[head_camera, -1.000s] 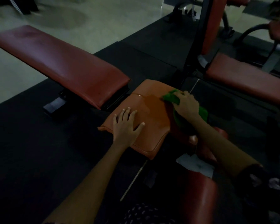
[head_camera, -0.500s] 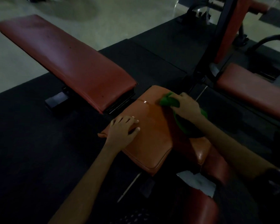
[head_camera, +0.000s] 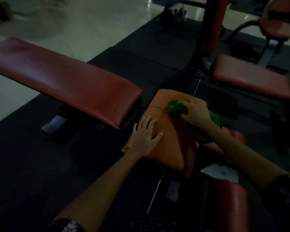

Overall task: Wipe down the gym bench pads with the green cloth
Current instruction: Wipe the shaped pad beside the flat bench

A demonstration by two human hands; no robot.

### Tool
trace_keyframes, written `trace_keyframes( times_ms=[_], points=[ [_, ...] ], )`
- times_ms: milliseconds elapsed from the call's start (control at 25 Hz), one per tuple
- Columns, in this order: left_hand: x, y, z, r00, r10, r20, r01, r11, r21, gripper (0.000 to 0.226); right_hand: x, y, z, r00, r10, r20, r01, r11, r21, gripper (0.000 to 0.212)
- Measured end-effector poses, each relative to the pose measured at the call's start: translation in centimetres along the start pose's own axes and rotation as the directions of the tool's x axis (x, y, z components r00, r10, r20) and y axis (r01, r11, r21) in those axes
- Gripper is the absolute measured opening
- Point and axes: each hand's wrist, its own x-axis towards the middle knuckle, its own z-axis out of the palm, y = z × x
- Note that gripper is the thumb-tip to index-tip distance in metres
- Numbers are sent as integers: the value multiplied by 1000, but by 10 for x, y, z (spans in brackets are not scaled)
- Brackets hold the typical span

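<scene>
Head camera looks down on an orange seat pad. On its far part lies the bunched green cloth, gripped by the right hand with fingers curled over it. Flat on the pad's near-left side rests the left hand, fingers straight and spread. A long red bench pad lies to the left.

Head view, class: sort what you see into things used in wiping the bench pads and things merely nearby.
In use:
green cloth, gripped by right hand
orange seat pad
left hand, flat on it
long red back pad

Merely nearby:
white paper
second bench
black floor mat
</scene>
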Motion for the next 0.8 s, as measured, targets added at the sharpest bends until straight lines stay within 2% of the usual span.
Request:
trace_keyframes(
  times_ms=[80, 120, 240, 280, 320, 400, 480, 520, 560, 640, 680, 720, 760, 800],
  points=[
    [1, 0, -3, 1000, -9, -6, 9, 999, -36, 84, 10, -2, -3, 974, 218, -56, -216, 976, 33, 47],
    [-1, 1, -2, 1000, -12, -22, 11, 999, -47, 83, 10, -12, -1, 971, 230, -59, -227, 973, 50, 46],
    [-2, 1, -1, 999, -20, -28, 18, 998, -64, 82, -6, -45, 6, 999, -30, 22, 28, 998, 65, 46],
    [-1, 0, -1, 999, -25, -30, 23, 997, -68, 79, -9, -45, 6, 995, -89, 51, 85, 994, 71, 48],
    [0, 0, -2, 999, -29, -30, 27, 997, -76, 74, -6, -39, 3, 995, -89, 51, 86, 995, 58, 49],
    [1, -1, -3, 999, -32, -24, 30, 995, -99, 68, 12, -19, -2, 997, 73, 11, -73, 997, 13, 50],
    [-1, -2, -2, 999, -32, -26, 29, 992, -124, 68, 27, -8, -6, 957, 288, -30, -285, 956, 75, 49],
    [-2, -2, -2, 999, -31, -36, 26, 991, -128, 70, 30, -15, -4, 945, 325, -44, -319, 941, 110, 48],
    [-2, -2, -2, 998, -31, -47, 25, 992, -124, 74, 32, -27, -1, 957, 286, -50, -278, 953, 120, 47],
    [-1, -1, -2, 998, -28, -48, 23, 995, -101, 79, 28, -54, 1, 998, 63, -5, -62, 995, 83, 46],
    [-1, -1, -3, 999, -25, -46, 21, 996, -84, 80, 24, -61, 3, 997, -63, 33, 61, 996, 65, 46],
    [-1, -2, -3, 999, -21, -39, 18, 997, -69, 81, 24, -60, 1, 989, -130, 67, 126, 991, 53, 46],
    [-1, -1, -3, 999, -17, -31, 15, 998, -58, 82, 31, -51, -1, 988, -135, 78, 132, 991, 35, 47],
    [-1, -2, -3, 1000, -16, -21, 15, 999, -48, 82, 41, -39, -3, 995, -75, 68, 74, 997, 16, 48]
  ],
)
